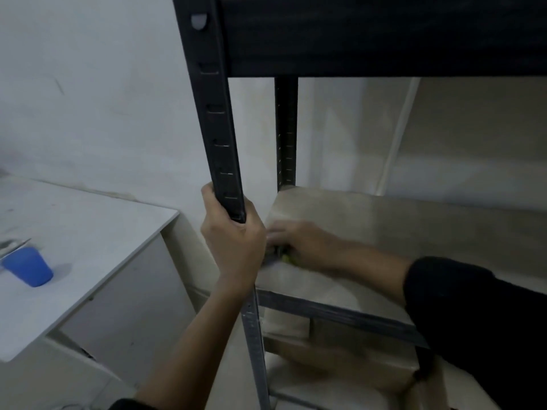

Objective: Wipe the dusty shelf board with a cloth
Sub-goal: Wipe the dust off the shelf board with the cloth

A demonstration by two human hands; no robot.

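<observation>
Left hand (233, 241) is clenched round the black slotted metal upright (219, 134) of the shelving rack, at the front left corner, steadying it.

Right hand (302, 247) lies palm-down on the pale, dull shelf board (340, 214), at its front left corner, just beside the left hand. The hand is motion-blurred. Under the fingers I make out a scrap of yellow-green and grey cloth (282, 258), mostly hidden. The fingers look pressed over it; I cannot tell whether they pinch it or only flatten it.

Handling, my judgement: the cloth is soft, light and limp, and will bunch up if pushed from one edge. Best held with a flat palm and spread fingers, pressure downward. The board looks stiff and flat, seated in the dark metal frame rail (334, 313), so it should take firm wiping. The rack seems light enough to rock, hence the bracing grip.

Writing: none legible anywhere. No brand or label on the rack or cloth, nor on the blue plastic cup (28, 267) standing on the white side table (88, 232), well apart to the left.
</observation>
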